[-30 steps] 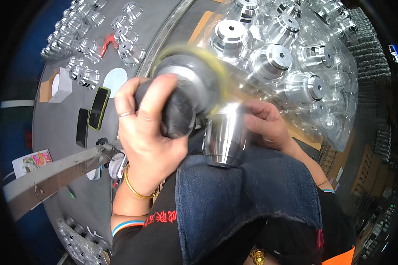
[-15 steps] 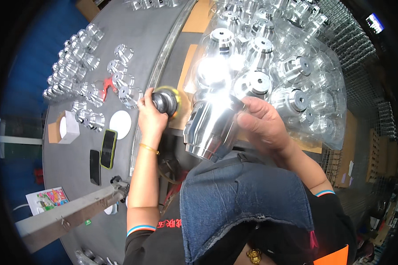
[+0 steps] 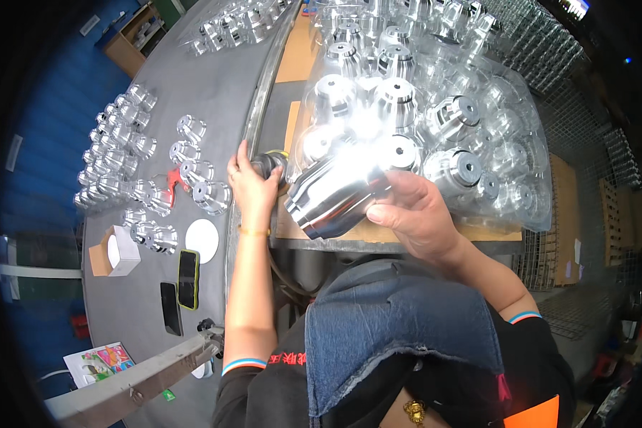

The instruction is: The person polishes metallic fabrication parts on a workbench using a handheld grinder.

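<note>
Between the thumb and fingers of my right hand (image 3: 417, 214) is a shiny chrome metal housing (image 3: 335, 196), tilted with its stepped end toward the lower left. Glare whitens its upper side. At the left edge of the work surface, my left hand (image 3: 255, 187) is around a dark round tool (image 3: 267, 165) with a yellow rim. The housing partly covers the area beside that tool. Just beyond my right hand stands a clear plastic tray (image 3: 538, 167) bearing several similar chrome housings (image 3: 394, 96), some upright and some leaning.
On the grey table (image 3: 185, 85) at left are rows of chrome housings (image 3: 114, 146), a red tool (image 3: 173, 182), a white disc (image 3: 202, 241), an open box (image 3: 115, 251) and two phones (image 3: 188, 279). A metal arm (image 3: 139, 381) crosses the lower left. Wire racks (image 3: 549, 64) stand at right.
The view has shifted, so the table items appear lower. The chrome housing in my right hand has tipped further toward horizontal. My left hand stays at the dark round tool.
</note>
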A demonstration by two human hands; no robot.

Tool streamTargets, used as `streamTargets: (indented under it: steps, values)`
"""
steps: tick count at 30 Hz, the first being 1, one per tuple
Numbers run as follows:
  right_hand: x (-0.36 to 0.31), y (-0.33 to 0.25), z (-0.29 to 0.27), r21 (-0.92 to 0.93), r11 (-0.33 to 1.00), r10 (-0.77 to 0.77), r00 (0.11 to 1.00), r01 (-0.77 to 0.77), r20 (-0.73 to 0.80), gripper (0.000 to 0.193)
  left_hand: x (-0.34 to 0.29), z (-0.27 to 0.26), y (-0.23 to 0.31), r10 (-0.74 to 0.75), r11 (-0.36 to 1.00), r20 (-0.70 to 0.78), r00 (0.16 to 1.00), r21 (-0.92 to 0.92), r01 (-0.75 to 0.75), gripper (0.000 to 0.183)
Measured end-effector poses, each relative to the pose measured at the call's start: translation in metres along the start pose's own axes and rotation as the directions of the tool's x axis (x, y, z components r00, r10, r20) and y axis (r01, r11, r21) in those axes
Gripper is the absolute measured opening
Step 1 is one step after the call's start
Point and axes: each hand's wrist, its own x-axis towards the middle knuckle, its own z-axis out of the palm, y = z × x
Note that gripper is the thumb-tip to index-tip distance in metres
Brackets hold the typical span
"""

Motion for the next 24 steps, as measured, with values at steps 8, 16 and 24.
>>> streamTargets:
  steps: [8, 16, 24]
  values:
    - [0.006, 0.011, 0.001, -0.065, 0.99, -0.128, 0.992, 0.126, -0.017, 0.03, -0.042, -0.109, 0.097, 0.256, -0.072, 0.507, 0.823, -0.839, 0.539, 0.075]
    - [0.017, -0.008, 0.003, -0.008, 0.993, 0.12, 0.992, -0.12, 0.035, 0.027, -0.047, -0.12, 0.097, 0.201, 0.107, 0.466, 0.862, -0.885, 0.453, 0.079]
    - [0.009, 0.002, 0.002, -0.034, 0.996, 0.084, 0.986, -0.08, 0.147, 0.034, -0.053, -0.114, 0.091, 0.153, -0.009, 0.371, 0.916, -0.926, 0.376, 0.089]
